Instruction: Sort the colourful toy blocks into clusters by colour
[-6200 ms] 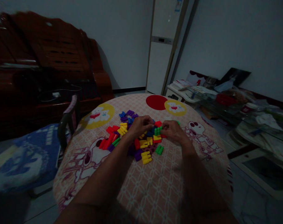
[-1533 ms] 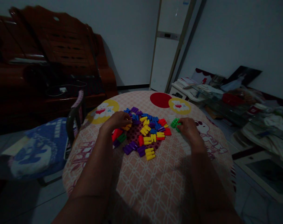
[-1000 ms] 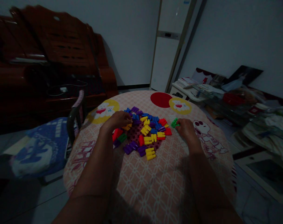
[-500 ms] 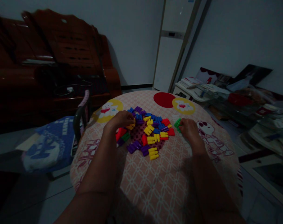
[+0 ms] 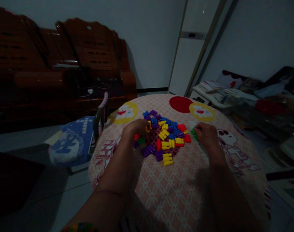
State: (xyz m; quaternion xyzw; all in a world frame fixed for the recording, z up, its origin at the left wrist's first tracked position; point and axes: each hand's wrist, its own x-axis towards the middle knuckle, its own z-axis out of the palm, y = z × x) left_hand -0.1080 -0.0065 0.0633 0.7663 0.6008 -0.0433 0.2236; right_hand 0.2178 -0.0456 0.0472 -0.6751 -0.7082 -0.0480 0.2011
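On the round table, several plastic building blocks in yellow, purple, blue, red and green lie in a loose pile. My left hand is at the pile's left side, its fingers curled down over a yellow block; part of that block is hidden. Under this hand are a red block and a green block. To the right of the pile, my right hand pinches another green block between thumb and fingers, low over the cloth. A yellow block lies nearest to me.
A patterned pink cloth covers the table. Left of it stands a chair with a blue-and-white cloth. Behind are a wooden sofa and a tall white cabinet-like unit. A cluttered glass-topped table is at right.
The view has swung left, so everything sits further right. The green block at my right hand is now more covered by the fingers. My left hand remains over the pile's left side.
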